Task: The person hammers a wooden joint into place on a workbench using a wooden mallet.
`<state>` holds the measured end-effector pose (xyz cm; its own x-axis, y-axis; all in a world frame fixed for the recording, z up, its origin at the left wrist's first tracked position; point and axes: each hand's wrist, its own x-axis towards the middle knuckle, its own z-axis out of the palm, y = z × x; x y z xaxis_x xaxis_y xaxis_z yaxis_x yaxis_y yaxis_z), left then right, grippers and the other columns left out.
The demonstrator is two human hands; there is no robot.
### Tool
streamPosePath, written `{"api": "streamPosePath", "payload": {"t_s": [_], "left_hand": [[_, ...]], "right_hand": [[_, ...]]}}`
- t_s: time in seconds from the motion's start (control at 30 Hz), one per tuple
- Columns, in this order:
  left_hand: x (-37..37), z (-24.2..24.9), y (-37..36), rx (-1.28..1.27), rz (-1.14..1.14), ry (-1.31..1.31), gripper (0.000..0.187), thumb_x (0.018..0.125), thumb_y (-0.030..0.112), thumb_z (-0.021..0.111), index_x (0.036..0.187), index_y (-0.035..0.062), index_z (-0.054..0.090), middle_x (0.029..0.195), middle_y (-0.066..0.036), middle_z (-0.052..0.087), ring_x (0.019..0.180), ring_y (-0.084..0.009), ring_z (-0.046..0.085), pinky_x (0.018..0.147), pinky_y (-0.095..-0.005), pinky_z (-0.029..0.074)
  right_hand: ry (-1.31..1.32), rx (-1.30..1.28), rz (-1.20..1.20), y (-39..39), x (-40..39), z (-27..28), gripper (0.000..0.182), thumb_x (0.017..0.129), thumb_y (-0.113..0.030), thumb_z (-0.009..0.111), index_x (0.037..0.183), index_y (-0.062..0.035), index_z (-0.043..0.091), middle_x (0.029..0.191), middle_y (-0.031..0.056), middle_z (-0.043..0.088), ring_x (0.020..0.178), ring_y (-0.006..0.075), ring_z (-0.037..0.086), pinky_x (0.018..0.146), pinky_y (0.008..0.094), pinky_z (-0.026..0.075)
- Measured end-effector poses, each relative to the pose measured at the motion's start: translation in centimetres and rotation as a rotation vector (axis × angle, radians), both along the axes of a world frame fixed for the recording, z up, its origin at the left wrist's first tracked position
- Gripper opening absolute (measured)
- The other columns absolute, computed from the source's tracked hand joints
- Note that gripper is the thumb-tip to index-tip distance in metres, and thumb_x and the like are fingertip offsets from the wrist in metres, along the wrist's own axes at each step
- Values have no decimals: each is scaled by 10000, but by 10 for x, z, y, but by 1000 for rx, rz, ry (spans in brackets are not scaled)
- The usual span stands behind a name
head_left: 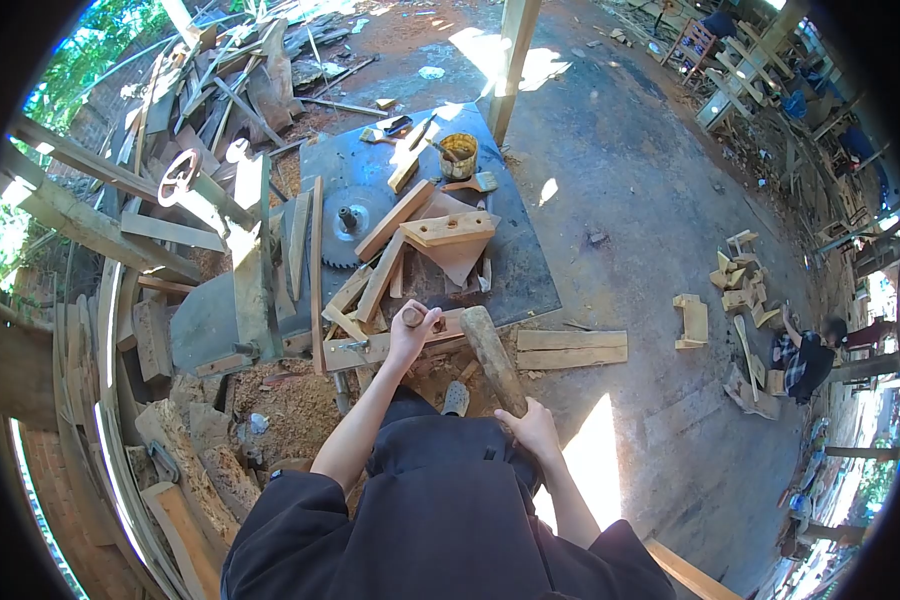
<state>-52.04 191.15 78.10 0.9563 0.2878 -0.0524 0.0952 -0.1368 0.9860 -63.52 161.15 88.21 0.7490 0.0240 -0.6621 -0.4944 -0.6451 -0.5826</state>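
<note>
My left hand (410, 342) is closed around an upright chisel, whose round wooden handle end (412, 316) points up at me; its blade is hidden below the fist. Under it lies a long wooden board (350, 356) along the near edge of the table. My right hand (533, 428) grips the narrow end of a thick wooden mallet (490, 352), its heavy end raised just right of the chisel and apart from it. Beyond my hands, a block with several holes (450, 229) rests among loose wood pieces (380, 280).
A metal table (525, 270) carries a circular saw blade (355, 222), a yellow pot (459, 156) and a brush (475, 183). A plank (572, 348) lies right of it. Scrap wood (260, 90) is heaped at left. Another person (810, 360) sits at far right.
</note>
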Motion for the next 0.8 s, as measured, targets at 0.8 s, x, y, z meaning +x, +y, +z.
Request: {"api": "streamPosePath", "payload": {"t_s": [0.8], "left_hand": [[-42,-5,17,-50,-141,45,214,910,6,832,1003,46,643,1191,-108,771,1167,-188,705,1048,-351,533]], "right_hand": [[31,-45,-11,0,4,2,877,896,-453,852,1472,138,557,879,195,808,663,254,786,669,365,631]]}}
